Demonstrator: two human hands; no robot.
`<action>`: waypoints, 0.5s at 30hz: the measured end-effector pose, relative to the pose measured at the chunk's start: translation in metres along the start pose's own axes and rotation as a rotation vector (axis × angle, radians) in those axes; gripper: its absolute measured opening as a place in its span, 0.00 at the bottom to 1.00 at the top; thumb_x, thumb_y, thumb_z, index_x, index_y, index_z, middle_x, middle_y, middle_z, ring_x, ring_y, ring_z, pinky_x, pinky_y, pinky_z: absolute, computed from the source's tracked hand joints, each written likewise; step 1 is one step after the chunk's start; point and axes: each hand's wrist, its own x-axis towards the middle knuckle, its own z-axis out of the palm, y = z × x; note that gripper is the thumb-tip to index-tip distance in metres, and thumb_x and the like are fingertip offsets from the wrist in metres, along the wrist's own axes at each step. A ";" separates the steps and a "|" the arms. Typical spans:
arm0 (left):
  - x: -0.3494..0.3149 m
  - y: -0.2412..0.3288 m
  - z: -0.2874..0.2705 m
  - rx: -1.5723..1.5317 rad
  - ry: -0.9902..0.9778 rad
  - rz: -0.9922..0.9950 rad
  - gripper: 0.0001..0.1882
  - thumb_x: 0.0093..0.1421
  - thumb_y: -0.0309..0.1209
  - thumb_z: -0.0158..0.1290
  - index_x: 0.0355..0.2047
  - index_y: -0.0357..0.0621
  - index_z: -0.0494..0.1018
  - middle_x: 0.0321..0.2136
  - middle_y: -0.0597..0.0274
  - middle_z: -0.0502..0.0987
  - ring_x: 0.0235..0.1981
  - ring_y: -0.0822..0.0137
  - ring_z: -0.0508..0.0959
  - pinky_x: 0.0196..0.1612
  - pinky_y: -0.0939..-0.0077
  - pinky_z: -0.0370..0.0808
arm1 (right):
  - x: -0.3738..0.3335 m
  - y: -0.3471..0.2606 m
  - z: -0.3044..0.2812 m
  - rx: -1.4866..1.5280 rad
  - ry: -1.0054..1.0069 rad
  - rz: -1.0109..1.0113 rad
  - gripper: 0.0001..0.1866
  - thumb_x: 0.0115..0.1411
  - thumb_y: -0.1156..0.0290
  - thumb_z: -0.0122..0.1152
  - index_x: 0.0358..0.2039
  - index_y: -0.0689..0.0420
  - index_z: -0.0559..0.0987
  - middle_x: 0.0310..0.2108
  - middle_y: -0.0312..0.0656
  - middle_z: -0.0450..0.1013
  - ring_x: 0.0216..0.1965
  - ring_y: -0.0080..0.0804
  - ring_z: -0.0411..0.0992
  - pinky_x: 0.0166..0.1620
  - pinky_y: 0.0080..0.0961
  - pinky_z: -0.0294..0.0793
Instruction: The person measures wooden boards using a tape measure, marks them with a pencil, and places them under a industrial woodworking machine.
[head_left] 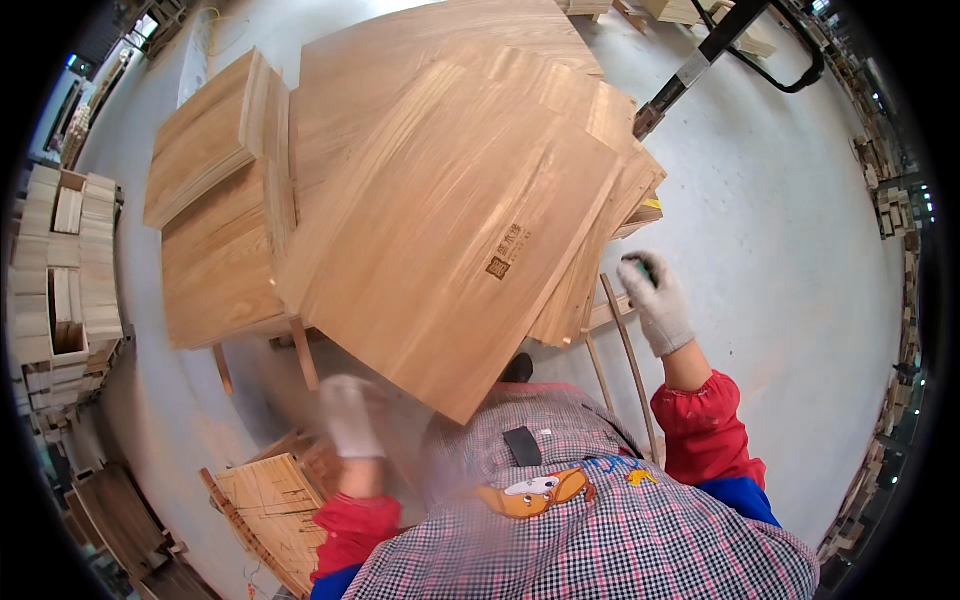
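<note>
A large wooden panel with a dark printed mark lies at an angle on top of a stack of similar panels in front of me. My right hand, in a whitish glove, is raised just beyond the stack's right corner. Its fingers are curled round a small dark green thing that I cannot make out. Smeared by motion, my left hand, gloved too, is below the panel's left near edge and apart from it. Its fingers cannot be read.
Thick wooden boards are piled to the left. A lower wooden board with dark lines stands near my left forearm. Thin wooden bars lean by my right side. A black handle rises at the far right. Stacked timber lines the left.
</note>
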 end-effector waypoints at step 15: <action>0.129 0.057 -0.029 0.626 -0.136 0.196 0.19 0.62 0.40 0.46 0.48 0.42 0.69 0.39 0.45 0.77 0.43 0.49 0.76 0.47 0.63 0.70 | -0.055 0.045 0.059 -0.153 -0.406 -0.117 0.21 0.55 0.55 0.54 0.38 0.61 0.77 0.36 0.57 0.73 0.41 0.52 0.72 0.45 0.38 0.70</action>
